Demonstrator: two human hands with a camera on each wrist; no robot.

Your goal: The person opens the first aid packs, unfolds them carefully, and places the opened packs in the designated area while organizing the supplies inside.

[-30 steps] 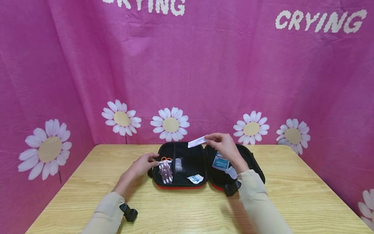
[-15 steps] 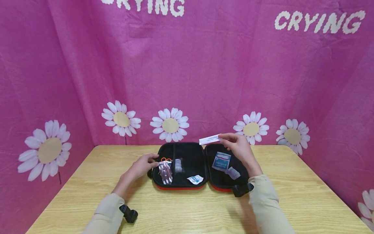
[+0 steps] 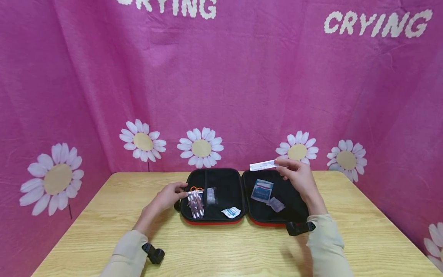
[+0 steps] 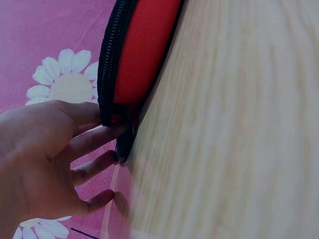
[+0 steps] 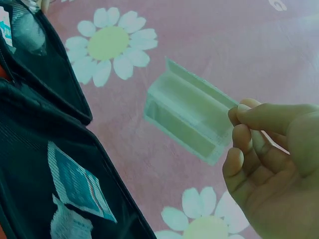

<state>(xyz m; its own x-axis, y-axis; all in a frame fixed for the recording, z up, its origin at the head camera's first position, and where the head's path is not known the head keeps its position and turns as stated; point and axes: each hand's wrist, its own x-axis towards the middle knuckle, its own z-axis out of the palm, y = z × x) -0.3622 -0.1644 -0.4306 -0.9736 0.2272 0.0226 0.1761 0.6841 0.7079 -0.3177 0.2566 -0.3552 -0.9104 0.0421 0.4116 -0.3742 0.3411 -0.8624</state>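
A black case with red outer sides [image 3: 226,181] lies unfolded on the table. At its left edge, my left hand [image 3: 167,195] grips the rim; the left wrist view has the fingers [image 4: 94,144] against the zipped edge [image 4: 110,64]. My right hand [image 3: 300,179] pinches one end of a white printed strip packet [image 3: 262,165] and holds it above the case's right half. From the right wrist, that strip packet [image 5: 192,117] looks pale, with folded-up long edges. A bag of cotton swabs [image 3: 196,204] and orange-handled scissors [image 3: 196,189] sit in the left half.
Also in the left half are a clear packet [image 3: 212,195] and a white-and-blue sachet [image 3: 231,212]. In the right half lie a blue sachet [image 3: 262,191] and a small translucent packet [image 3: 276,204]. The wooden table [image 3: 214,250] meets a pink daisy curtain [image 3: 242,96] behind.
My right hand has moved rightward with the strip packet, from above the left half to above the right half, uncovering the sachets there. My left hand stays at the case's rim.
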